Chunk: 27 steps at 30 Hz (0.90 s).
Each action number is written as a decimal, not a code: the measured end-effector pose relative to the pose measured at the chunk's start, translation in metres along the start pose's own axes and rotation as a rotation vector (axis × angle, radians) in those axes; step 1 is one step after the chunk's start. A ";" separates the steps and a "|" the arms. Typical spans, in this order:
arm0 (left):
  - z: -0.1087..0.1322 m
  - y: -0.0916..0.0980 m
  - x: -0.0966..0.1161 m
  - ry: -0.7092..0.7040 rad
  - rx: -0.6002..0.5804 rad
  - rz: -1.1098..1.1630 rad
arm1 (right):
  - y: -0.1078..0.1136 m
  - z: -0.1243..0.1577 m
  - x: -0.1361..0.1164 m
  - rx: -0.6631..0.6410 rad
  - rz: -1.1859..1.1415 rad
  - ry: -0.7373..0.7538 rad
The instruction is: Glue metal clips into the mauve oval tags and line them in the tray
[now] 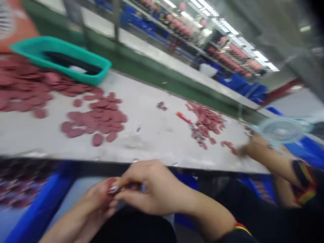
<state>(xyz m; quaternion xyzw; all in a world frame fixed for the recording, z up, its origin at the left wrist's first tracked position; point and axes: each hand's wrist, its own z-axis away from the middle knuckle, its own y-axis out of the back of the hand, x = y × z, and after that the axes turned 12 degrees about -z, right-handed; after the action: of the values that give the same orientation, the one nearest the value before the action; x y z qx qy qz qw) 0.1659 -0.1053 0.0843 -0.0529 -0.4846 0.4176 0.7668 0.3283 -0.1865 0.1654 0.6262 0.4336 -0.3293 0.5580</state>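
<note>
Left hand (97, 199), right hand (152, 187) apparently both grasping small reddish item (115, 189); fingers and blur hide its shape.

No words, numbers or brands can be read; the orange board (17, 27) at far left is too blurred.

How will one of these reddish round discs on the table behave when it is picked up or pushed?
The reddish round discs lie flat, so they will probably slide, not roll. They look thin, so probably light. Their loose, overlapping piles suggest they scatter easily.
</note>
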 end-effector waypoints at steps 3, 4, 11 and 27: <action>0.019 -0.002 0.001 0.053 0.114 0.172 | 0.002 0.001 0.001 0.050 -0.111 -0.096; 0.020 -0.005 0.004 0.064 0.109 0.214 | 0.003 0.001 0.001 0.037 -0.119 -0.122; 0.021 -0.010 0.010 0.078 0.062 0.250 | 0.002 0.000 -0.010 -0.031 -0.121 -0.166; 0.027 -0.003 0.013 0.100 0.075 0.397 | -0.009 0.000 -0.005 0.068 -0.127 -0.009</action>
<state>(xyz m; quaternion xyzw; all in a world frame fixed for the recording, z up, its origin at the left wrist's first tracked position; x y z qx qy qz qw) 0.1490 -0.1066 0.1092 -0.1393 -0.4103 0.5750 0.6940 0.3186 -0.1869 0.1660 0.6145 0.4587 -0.3812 0.5164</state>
